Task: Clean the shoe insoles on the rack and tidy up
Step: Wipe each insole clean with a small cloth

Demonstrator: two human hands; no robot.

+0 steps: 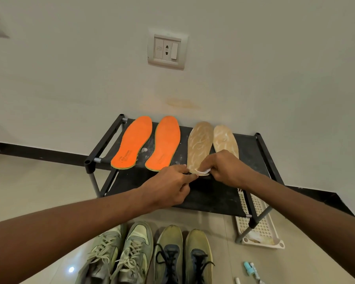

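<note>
Black rack (252,152) with four insoles (132,142) on top

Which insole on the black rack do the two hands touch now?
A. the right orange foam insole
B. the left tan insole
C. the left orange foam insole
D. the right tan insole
B: the left hand and right hand meet at the heel of the left tan insole, the right one pinching a small white wipe.

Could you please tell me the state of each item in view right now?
Orange insoles: flat on the rack, side by side.
Tan insoles: flat on the rack, streaked white.
Left hand: pinches the heel end of the nearer tan insole.
Right hand: presses a white wipe on it.
Sneakers: laced, on the floor.
Rack: upright.
</note>
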